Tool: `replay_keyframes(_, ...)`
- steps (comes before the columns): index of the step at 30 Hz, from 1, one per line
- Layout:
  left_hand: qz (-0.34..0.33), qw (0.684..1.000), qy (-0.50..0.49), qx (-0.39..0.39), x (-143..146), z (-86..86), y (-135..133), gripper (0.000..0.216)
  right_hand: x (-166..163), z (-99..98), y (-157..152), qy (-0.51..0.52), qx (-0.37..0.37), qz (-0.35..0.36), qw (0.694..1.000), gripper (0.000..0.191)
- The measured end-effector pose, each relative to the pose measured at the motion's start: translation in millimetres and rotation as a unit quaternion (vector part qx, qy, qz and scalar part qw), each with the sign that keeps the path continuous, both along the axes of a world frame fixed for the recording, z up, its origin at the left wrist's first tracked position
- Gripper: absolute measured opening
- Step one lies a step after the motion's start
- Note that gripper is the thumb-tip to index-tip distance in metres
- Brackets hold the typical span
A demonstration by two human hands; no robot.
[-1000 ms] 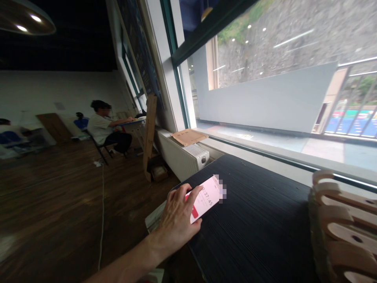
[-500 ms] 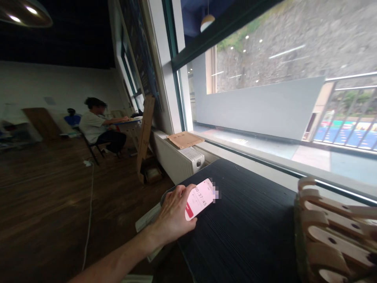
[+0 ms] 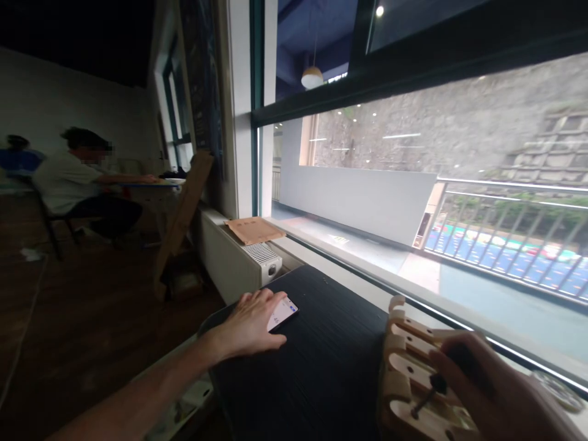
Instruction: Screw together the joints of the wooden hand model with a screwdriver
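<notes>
Head view: left hand [image 3: 255,320] is draping over the phone [image 3: 282,313] on the surface [image 3: 321,355], no telling if it's gripping; right hand [image 3: 491,386] is clutching a driver [image 3: 437,384], pointing it at the wood [image 3: 419,383]. Holding it straight is probably helping most.

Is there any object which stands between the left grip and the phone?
Nothing visible stands between them: the left grip directly covers part of the phone on the black tabletop.

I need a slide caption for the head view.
Left hand on a phone, right hand holding a tool at wooden pieces, black table below.
</notes>
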State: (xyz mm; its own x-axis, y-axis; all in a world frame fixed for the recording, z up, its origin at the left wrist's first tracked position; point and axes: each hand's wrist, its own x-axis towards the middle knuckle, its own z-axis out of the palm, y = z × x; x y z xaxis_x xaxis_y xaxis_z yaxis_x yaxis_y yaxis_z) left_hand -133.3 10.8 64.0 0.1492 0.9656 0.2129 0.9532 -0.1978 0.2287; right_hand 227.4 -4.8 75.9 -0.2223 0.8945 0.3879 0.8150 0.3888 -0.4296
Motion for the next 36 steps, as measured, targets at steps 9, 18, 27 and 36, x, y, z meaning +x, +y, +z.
replay_keyframes(9,-0.310,0.892,-0.251,-0.214,136,25.5,4,0.040,-24,23.0,-19,-0.011,0.005,0.005,1.000,0.025)
replay_keyframes(18,-0.330,0.863,-0.325,-0.201,138,-3.8,8,0.022,-32,26.9,-17,-0.033,0.019,-0.005,0.999,0.014)
replay_keyframes(27,-0.301,0.835,-0.420,-0.187,153,-14.5,3,0.023,-35,26.4,-15,-0.052,0.022,-0.066,0.996,0.017)
replay_keyframes(36,-0.300,0.852,-0.388,-0.186,156,-20.8,-2,0.027,-31,32.9,-24,-0.012,-0.021,0.016,1.000,0.009)
